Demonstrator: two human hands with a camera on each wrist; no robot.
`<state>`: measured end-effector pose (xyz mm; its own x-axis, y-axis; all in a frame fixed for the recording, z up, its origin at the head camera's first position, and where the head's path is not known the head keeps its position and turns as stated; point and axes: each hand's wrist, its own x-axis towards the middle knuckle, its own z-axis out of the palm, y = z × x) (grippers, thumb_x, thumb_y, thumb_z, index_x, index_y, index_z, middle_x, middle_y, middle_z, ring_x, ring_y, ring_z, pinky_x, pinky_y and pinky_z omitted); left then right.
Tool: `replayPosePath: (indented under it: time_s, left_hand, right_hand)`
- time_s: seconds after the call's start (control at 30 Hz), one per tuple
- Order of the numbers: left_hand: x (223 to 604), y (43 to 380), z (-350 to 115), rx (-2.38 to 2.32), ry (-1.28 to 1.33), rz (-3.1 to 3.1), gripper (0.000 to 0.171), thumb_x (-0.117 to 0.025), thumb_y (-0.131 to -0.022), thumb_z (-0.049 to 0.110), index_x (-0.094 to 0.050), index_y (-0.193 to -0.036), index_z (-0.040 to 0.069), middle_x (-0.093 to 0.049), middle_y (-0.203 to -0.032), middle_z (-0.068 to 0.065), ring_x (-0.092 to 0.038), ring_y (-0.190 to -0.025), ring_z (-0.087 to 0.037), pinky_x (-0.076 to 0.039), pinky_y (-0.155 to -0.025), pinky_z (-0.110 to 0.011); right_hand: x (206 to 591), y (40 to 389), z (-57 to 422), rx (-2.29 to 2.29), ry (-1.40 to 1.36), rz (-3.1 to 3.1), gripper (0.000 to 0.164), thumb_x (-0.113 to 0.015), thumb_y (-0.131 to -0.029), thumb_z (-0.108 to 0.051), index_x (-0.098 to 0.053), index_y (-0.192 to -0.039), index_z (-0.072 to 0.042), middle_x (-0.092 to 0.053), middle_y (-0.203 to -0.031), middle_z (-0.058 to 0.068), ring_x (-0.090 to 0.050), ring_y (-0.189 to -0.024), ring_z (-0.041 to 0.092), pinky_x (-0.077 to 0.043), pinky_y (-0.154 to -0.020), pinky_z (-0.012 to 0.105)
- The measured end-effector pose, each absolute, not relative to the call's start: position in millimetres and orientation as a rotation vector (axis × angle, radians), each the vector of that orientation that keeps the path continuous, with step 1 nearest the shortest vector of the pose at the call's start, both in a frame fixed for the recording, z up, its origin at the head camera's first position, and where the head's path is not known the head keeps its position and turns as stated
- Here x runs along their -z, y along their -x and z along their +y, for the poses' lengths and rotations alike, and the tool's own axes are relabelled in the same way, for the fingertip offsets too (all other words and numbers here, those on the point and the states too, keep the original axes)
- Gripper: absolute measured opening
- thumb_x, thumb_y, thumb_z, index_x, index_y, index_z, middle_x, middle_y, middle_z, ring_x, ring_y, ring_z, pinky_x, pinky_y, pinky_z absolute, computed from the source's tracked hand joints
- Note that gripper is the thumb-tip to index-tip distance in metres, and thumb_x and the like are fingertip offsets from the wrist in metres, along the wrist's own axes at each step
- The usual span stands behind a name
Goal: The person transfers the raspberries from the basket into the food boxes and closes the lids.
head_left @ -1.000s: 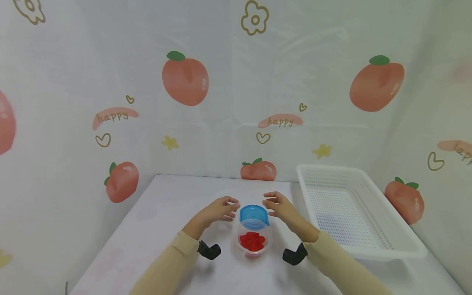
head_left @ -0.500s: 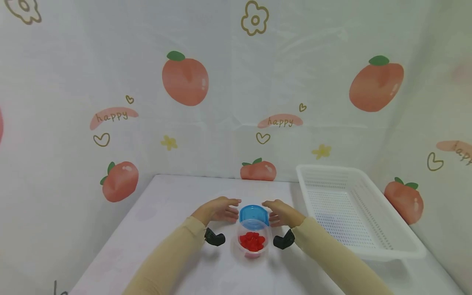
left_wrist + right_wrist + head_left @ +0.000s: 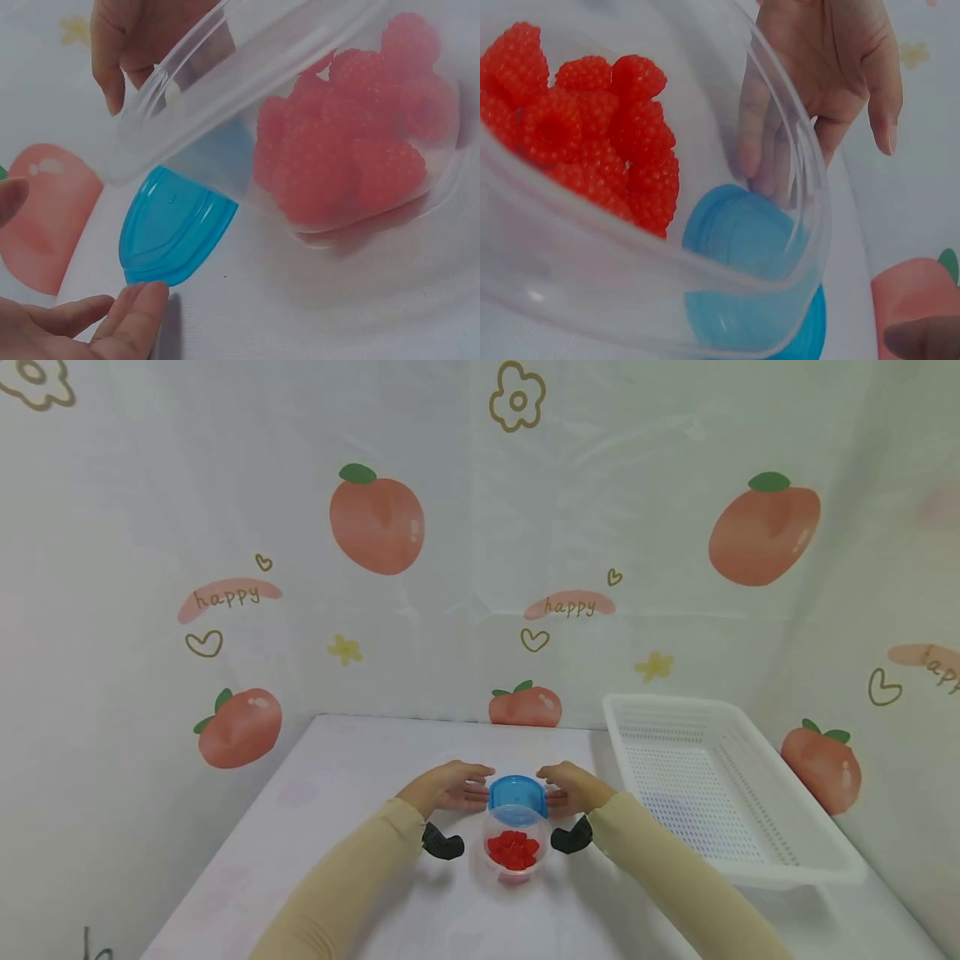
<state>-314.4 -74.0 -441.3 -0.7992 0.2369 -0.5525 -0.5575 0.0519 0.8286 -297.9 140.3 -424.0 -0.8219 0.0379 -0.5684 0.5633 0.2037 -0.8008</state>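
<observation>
A round, see-through blue plastic piece (image 3: 517, 792), shallow and dish-like, lies on the table behind a clear plastic tub (image 3: 545, 845). Red raspberries (image 3: 592, 142) fill the tub's bottom. My left hand (image 3: 453, 787) is at the blue piece's left side, fingers extended and thumb apart; in the left wrist view its fingertips (image 3: 155, 291) are right at the blue edge. From the other side, my right hand (image 3: 573, 787) reaches to the blue piece's right edge with fingers extended. Neither hand grips anything. The tub's wall covers part of the blue piece.
To the right stands a white perforated plastic basket (image 3: 738, 860), close to my right forearm. A printed white cloth (image 3: 450, 635) hangs behind the table (image 3: 367, 752).
Both hands have come down and inward from beside the blue piece to its two sides, their fingers now at its edges. The tub and blue piece have stayed in place.
</observation>
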Motion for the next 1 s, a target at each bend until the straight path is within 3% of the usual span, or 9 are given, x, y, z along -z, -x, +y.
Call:
replayPosePath:
  time_s: [0.27,0.4,0.6,0.77,1.0]
  left_hand:
    - [448,317,-74,-1.874,0.330,1.705,0.043,-0.063,-0.093,0.017,-0.051,-0.129,-0.006,-0.058,-0.119,-0.023,-0.059,-0.110,-0.032,-0.051,-0.098,-0.043]
    - [448,318,-75,-1.879,0.342,1.701,0.044,-0.065,-0.091,0.013,-0.051,-0.129,-0.004,-0.059,-0.116,-0.021,-0.060,-0.107,-0.030,-0.052,-0.096,-0.042]
    - [445,318,-78,-1.848,0.310,1.779,0.040,-0.067,-0.091,0.014,-0.055,-0.125,-0.004,-0.063,-0.115,-0.019,-0.062,-0.104,-0.028,-0.052,-0.096,-0.041]
    - [436,319,-81,-1.851,0.236,1.847,0.042,-0.066,-0.091,0.013,-0.056,-0.128,-0.003,-0.059,-0.124,-0.018,-0.059,-0.109,-0.028,-0.051,-0.098,-0.040]
    - [423,318,-80,-1.855,0.150,1.965,0.044,-0.064,-0.092,0.012,-0.053,-0.133,-0.003,-0.058,-0.123,-0.017,-0.057,-0.109,-0.027,-0.050,-0.099,-0.040]
  right_hand:
    - [430,302,140,1.562,-0.495,2.177,0.038,-0.056,-0.094,-0.006,-0.045,-0.127,0.009,-0.052,-0.104,0.021,-0.054,-0.098,0.033,-0.053,-0.093,0.045]
    - [433,304,138,1.549,-0.478,2.204,0.029,-0.055,-0.093,-0.005,-0.052,-0.119,0.009,-0.054,-0.104,0.019,-0.053,-0.100,0.031,-0.052,-0.095,0.045]
    - [430,303,138,1.593,-0.456,2.173,0.032,-0.055,-0.095,-0.003,-0.052,-0.125,0.008,-0.054,-0.109,0.019,-0.053,-0.102,0.031,-0.052,-0.096,0.045]
    - [422,303,141,1.663,-0.414,2.141,0.036,-0.057,-0.095,-0.004,-0.052,-0.129,0.008,-0.054,-0.107,0.016,-0.052,-0.101,0.028,-0.052,-0.096,0.044]
    - [407,300,146,1.739,-0.262,2.133,0.034,-0.056,-0.096,-0.007,-0.053,-0.127,0.007,-0.053,-0.092,0.006,-0.050,-0.088,0.020,-0.053,-0.091,0.040]
